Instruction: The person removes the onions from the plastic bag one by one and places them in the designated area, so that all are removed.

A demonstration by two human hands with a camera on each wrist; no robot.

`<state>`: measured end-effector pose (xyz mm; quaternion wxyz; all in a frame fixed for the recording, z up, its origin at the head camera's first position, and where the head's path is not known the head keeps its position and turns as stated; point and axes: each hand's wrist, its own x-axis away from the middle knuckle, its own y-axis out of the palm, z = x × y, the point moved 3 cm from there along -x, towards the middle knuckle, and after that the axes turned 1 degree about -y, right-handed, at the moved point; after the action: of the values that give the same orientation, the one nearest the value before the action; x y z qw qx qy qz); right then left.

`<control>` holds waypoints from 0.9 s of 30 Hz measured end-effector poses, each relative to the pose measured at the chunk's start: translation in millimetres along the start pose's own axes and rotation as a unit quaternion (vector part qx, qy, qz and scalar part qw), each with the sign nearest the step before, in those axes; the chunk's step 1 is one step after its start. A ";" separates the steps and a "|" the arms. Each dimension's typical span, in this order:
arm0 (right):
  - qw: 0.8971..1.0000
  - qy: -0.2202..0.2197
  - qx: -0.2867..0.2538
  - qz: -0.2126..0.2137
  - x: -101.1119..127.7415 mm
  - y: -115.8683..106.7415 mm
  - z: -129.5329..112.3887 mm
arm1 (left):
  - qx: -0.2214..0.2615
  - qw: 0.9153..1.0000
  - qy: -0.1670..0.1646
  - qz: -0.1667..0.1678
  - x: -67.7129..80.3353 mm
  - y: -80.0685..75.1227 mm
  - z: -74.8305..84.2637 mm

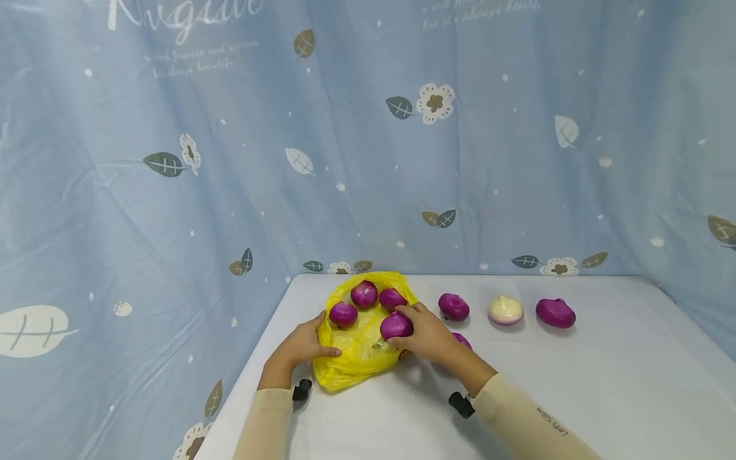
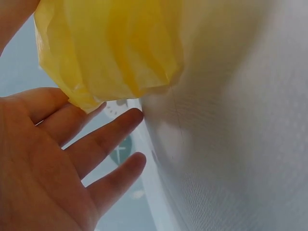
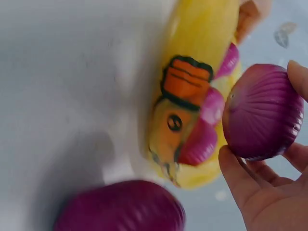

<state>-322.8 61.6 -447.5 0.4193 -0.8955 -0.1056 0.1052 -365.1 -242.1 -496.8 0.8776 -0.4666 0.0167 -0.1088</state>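
Note:
A crumpled yellow plastic bag (image 1: 356,358) lies with its mouth spread, and three purple onions (image 1: 364,294) rest inside it. My left hand (image 1: 301,345) holds the bag's left rim, thumb over the edge and fingers along the outside. In the left wrist view, yellow plastic (image 2: 110,48) passes between the thumb and the spread fingers (image 2: 108,144). My right hand (image 1: 428,332) grips a purple onion (image 1: 397,326) over the right side of the bag's mouth. The right wrist view shows fingers and thumb around this ridged onion (image 3: 264,113), in front of the bag's printed side.
On the white table (image 1: 621,377), a purple onion (image 1: 454,307), a pale onion (image 1: 506,310) and another purple onion (image 1: 556,313) stand to the right. One more onion (image 1: 462,340) is partly hidden behind my right wrist. A blue patterned curtain (image 1: 368,160) surrounds the table.

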 end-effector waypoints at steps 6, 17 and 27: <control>0.999 -0.007 -0.023 0.021 14.0 -21.5 8.5 | 0.004 1.000 -0.003 -0.007 -0.4 -0.6 0.2; 0.995 -0.008 -0.088 0.043 36.9 -46.5 39.0 | 0.005 1.000 -0.011 -0.011 -3.4 2.7 -1.5; 0.991 0.016 -0.110 0.069 58.2 -62.4 70.4 | 0.006 1.000 0.005 -0.005 -3.1 0.6 -2.6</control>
<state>-293.0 168.1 -449.1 0.3117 -0.9429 -0.0476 0.1073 -368.4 -243.2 -498.9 0.8799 -0.4605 0.0178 -0.1157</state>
